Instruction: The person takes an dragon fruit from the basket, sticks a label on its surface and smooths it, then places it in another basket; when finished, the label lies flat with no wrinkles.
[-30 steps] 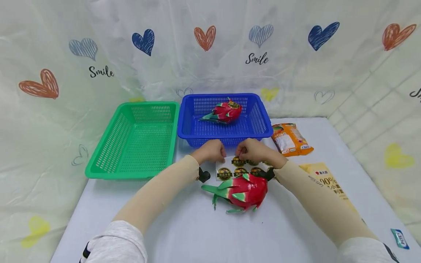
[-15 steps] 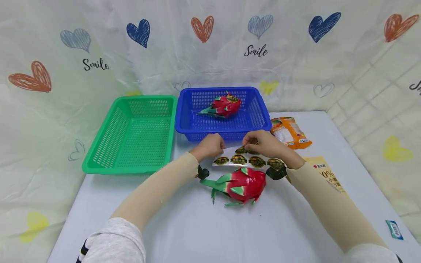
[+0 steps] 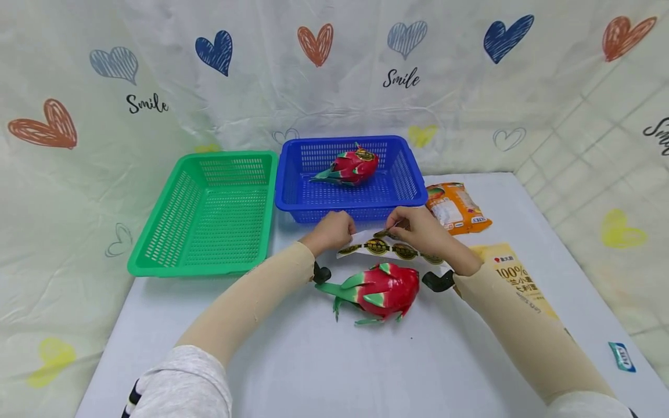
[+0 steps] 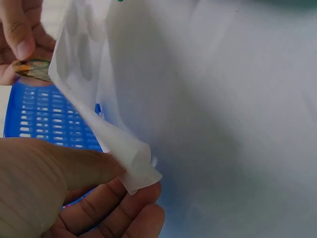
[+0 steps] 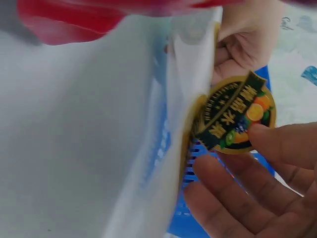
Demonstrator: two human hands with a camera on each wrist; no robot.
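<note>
My left hand (image 3: 333, 230) pinches the left corner of a white sticker sheet (image 4: 124, 153) between thumb and fingers. The sheet is lifted and bent, with rows of round black-and-gold stickers on it. On its right, my right hand (image 3: 425, 231) pinches one round fruit-label sticker (image 5: 240, 114) between thumb and fingers. That sticker stands largely off the sheet, its inner edge still against it. Just in front of the hands a red dragon fruit (image 3: 392, 287) with green scales lies on the table. Another dragon fruit (image 3: 358, 168), bearing a similar label, lies in the blue basket (image 3: 350, 208).
A green basket (image 3: 201, 270) stands left of the blue one, side by side. To the right lie an orange packet (image 3: 457, 209), a yellow packet (image 3: 504, 261) partly behind my right forearm, and a small teal-and-white sachet (image 3: 622, 356). A patterned sheet hangs behind the white table (image 3: 366, 371).
The sticker sheet has come up from the table and bent. My right hand has drawn one sticker away from it, shifting slightly right. The head view has tilted a little.
</note>
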